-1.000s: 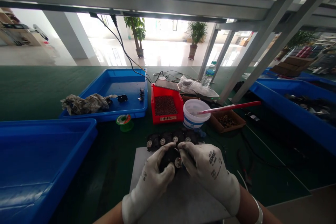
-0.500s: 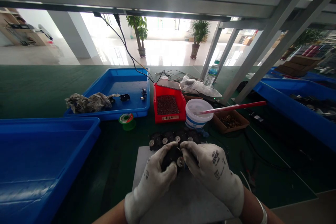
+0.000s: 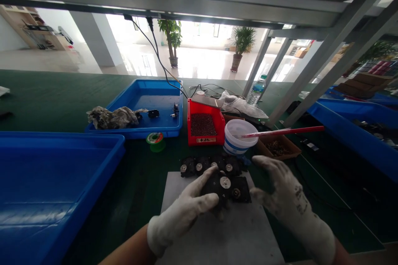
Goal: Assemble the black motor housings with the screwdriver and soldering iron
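Head view: left grip (image 3: 190, 205) holds a black part (image 3: 229, 190).

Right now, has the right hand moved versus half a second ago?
Yes: the right hand has shifted rightward, judged against the white tub.

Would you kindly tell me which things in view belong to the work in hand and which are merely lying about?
In use, it seems:
left hand, holding a black part
right hand, open, on its right
grey board beneath
row of similar parts behind

Probably just lying about:
bottle
plastic bag
crumpled wrapping
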Available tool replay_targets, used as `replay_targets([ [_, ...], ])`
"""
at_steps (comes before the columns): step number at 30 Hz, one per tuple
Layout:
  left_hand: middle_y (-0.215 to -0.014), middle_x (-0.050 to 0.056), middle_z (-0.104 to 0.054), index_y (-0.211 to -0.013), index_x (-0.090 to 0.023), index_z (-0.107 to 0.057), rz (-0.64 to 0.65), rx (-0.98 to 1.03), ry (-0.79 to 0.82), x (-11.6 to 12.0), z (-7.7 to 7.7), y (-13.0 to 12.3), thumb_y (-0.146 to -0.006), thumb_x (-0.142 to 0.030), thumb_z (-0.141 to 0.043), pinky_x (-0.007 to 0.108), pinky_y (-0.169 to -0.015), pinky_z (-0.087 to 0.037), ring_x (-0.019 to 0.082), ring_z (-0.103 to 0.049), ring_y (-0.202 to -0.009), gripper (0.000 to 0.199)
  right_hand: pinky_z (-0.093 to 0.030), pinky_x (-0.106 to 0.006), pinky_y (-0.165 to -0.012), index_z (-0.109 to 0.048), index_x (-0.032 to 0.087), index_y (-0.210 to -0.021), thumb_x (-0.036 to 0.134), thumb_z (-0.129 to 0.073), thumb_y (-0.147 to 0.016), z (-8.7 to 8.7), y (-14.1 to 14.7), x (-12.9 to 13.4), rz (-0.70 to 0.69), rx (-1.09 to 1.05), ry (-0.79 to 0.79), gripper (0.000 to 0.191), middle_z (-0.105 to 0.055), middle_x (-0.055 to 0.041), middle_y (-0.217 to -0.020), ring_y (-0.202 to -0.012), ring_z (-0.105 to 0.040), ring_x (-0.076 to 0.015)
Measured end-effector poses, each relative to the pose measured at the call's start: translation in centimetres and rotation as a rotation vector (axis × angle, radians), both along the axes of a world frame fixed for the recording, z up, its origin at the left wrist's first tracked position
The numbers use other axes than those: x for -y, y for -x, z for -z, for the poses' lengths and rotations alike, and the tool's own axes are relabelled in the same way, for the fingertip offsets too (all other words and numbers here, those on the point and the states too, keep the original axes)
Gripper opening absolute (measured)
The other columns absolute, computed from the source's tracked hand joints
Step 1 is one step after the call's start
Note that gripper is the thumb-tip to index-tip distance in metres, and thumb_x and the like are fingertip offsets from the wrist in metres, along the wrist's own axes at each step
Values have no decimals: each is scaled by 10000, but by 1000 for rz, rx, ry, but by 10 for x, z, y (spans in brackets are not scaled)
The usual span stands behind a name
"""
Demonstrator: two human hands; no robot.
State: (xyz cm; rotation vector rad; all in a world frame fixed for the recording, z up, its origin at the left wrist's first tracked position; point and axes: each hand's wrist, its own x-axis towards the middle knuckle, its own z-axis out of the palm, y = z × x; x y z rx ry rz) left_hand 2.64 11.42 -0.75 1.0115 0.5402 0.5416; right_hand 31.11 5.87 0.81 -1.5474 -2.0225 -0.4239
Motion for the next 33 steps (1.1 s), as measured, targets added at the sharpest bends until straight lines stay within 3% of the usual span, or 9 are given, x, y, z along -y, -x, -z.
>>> replay_targets([
  [2,-1516,166,-586,-1566,-238,-485,82,65,45,-1,0,-2,-912,-416,-775,326,-813,-633,299,-723,-1135,737,-597,-427,-788,-562,172,-1335,538,-596,-1007,-10,22,3,-284,-13,151,493,-736,-164,-1145,-990,-723,-305],
  [4,-1291,168,-711,-1551,-219,-496,160,121,67,-4,-2,-4,-891,-501,-789,242,-640,-608,221,-761,-881,775,-583,-381,-745,-600,178,-1263,426,-677,-982,-23,42,3,-422,-43,255,383,-740,-128,-1070,-887,-715,-261],
  [7,-988,121,-753,-1525,-179,-521,227,153,48,-6,-6,-5,-816,-649,-798,179,-505,-533,119,-668,-587,894,-566,-313,-709,-641,192,-1160,348,-771,-918,-37,54,-3,-488,-171,402,316,-737,-84,-1006,-816,-705,-214],
  [11,-849,88,-723,-1399,-132,-639,131,135,-22,-3,-7,-5,-724,-846,-701,155,-419,-416,65,-541,-457,985,-538,-248,-623,-647,231,-1068,297,-742,-898,-39,59,-9,-493,-383,528,206,-732,-17,-903,-712,-680,-162],
  [13,-820,86,-727,-1341,-124,-683,38,122,-29,0,-4,-7,-795,-887,-551,169,-449,-442,91,-577,-494,947,-539,-240,-609,-635,235,-1042,296,-694,-920,-32,66,-10,-485,-439,510,148,-729,-18,-890,-706,-682,-159],
  [16,-1044,123,-767,-1313,-152,-704,-63,248,92,3,2,-12,-921,-840,-396,243,-686,-571,176,-718,-771,850,-575,-289,-717,-616,232,-1110,278,-664,-934,-18,79,-11,-460,-393,323,188,-745,-72,-1023,-838,-716,-199],
  [21,-1186,139,-775,-1330,-172,-683,-16,418,341,3,1,-16,-1005,-746,-366,367,-954,-567,286,-741,-1114,732,-467,-321,-615,-644,202,-960,346,-719,-880,-20,87,-15,-347,-121,188,181,-679,-51,-836,-670,-613,-196],
  [27,-1116,154,-797,-1179,-134,-754,5,276,169,2,-28,-13,-912,-759,-576,452,-1060,-533,359,-710,-1201,702,-409,-415,-772,-738,239,-984,594,-816,-812,-57,89,-32,-469,172,275,402,-721,-51,-906,-823,-608,-255],
  [33,-1040,144,-792,-1209,-129,-731,-17,220,110,1,-33,-10,-869,-837,-546,389,-924,-588,308,-761,-1014,807,-337,-408,-699,-641,217,-691,524,-574,-964,-43,101,-40,-619,201,59,416,-680,-29,-719,-657,-509,-196],
])
